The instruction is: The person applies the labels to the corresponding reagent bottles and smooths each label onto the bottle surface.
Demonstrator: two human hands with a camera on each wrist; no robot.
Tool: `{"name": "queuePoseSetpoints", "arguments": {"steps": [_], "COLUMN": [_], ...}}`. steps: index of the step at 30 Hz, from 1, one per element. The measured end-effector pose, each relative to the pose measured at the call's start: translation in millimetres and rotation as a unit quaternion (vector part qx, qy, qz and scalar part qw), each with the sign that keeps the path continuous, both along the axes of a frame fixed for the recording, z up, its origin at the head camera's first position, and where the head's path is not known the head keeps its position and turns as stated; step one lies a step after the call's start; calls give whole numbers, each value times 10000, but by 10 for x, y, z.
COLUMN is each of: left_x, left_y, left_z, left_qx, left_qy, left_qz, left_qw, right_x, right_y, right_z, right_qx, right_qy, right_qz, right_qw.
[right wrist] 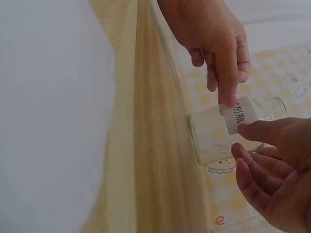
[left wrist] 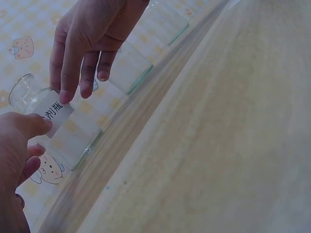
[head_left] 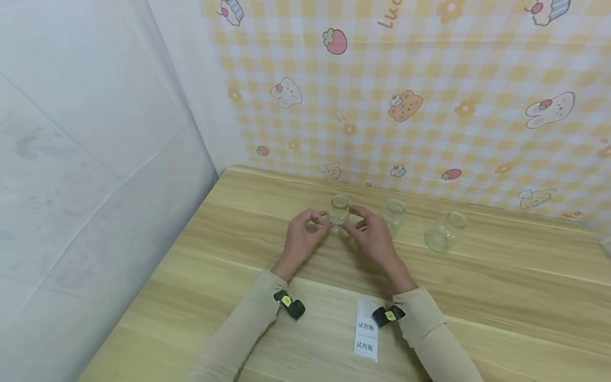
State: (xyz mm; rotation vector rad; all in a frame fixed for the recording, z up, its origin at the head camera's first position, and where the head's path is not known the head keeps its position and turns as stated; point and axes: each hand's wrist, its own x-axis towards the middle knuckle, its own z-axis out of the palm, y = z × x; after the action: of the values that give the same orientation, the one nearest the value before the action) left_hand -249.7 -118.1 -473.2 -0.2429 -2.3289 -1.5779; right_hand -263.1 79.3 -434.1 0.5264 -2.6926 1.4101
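A clear glass reagent bottle stands upright on the table between my hands. On its front is a white label with printed black characters. My left hand holds the bottle from the left, its thumb on one end of the label and its index finger at the glass. From the other side my right hand holds the bottle, thumb pressing the label's other end and index finger near the shoulder. In the wrist views the remaining fingers hang loosely curled behind or below, partly hidden by the bottle.
Two more glass bottles stand to the right, the farther bottle apart from the other. A strip of printed labels lies on the wooden table near my right cuff. Behind the table hangs a yellow checked cloth; a white wall borders the left.
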Motion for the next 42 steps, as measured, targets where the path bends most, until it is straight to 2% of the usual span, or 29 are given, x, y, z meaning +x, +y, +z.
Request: {"name": "queuePoseSetpoints", "arguments": {"steps": [15,21,27,33,37,42], "left_x": [53,83,97,112,146,250], "left_y": [15,28,42,50,56,72], "left_z": [15,23,20,9,22,10], "left_qx": [42,55,42,214,334,369], "left_qy": [-91,-257,-308,-556,-495,-330], "left_qz": [74,160,624,1082,1206,1120], "left_qw": [9999,9995,9976,9923,9909,9925], "right_x": [35,45,64,125,179,258], "right_y": [20,36,74,103,101,114], "right_z": [15,22,53,86,116,150], "right_qx": [103,77,-38,-309,-378,-445], "right_qy": [-111,-183,-321,-511,-622,-731], "right_qz": [-36,-71,-219,-169,-178,-78], "right_qw": [9999,9998,9992,9981,9972,9963]}}
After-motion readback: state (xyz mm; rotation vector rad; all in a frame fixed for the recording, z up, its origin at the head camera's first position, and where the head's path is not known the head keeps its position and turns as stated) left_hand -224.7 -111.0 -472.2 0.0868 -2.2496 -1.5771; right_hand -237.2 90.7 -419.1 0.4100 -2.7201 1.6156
